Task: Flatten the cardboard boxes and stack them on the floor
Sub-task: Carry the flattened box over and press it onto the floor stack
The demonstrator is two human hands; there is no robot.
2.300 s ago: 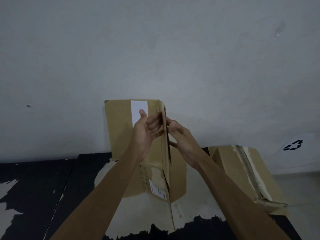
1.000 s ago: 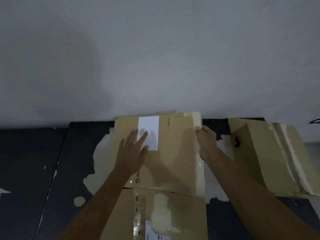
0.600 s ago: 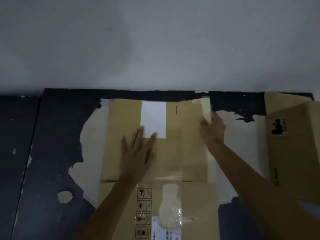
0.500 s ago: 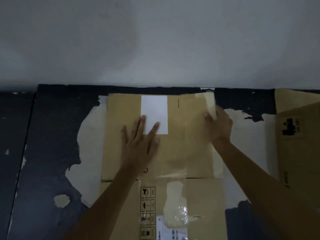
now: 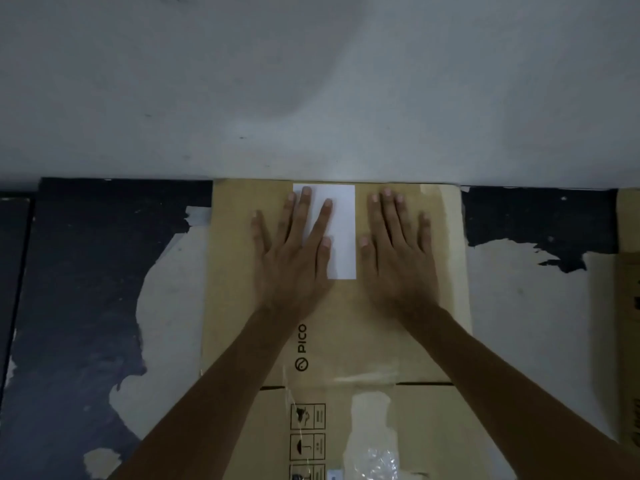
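Both grips released: left hand (image 5: 294, 258) and right hand (image 5: 398, 258) press flat on the flattened cardboard box (image 5: 388, 341), second box (image 5: 628, 323) at 3 o'clock.

far: wall (image 5: 311, 81) blocks | left: bare floor (image 5: 86, 289) | right edge: second box (image 5: 628, 306)

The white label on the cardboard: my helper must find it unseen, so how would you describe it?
Start at the pale wall; the flattened cardboard box lies on the floor against it. The white label sits at its far edge, between the left hand and right hand, blank, unlike the printed symbols nearer you.
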